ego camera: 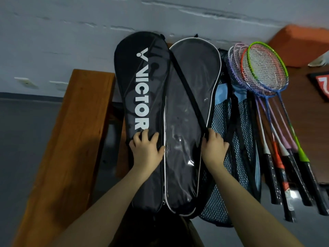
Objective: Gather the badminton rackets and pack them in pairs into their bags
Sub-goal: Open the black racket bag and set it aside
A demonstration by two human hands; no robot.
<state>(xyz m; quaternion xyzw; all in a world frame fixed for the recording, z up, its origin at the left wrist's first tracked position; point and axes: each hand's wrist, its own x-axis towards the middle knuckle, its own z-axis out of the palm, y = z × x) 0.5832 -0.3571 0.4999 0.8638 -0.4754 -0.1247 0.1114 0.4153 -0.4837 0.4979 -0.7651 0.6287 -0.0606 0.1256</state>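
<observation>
A black racket bag [142, 97] printed VICTOR lies lengthwise in the middle, and my left hand [146, 147] rests on its lower part with fingers spread. Beside it lies a second bag [190, 107] with a clear plastic face, white piping and a black strap across it. My right hand [214, 146] grips that bag's right edge where the strap meets it. A blue mesh bag [229, 157] lies under and to the right of it. Several loose rackets [267, 82] lie fanned at the right, heads far, handles near.
A brown wooden bench [74, 132] runs along the left. The rackets lie on a dark wooden table [306, 107]. An orange cushion [299, 45] and a red and black item [322, 84] sit at the far right. A pale wall is behind.
</observation>
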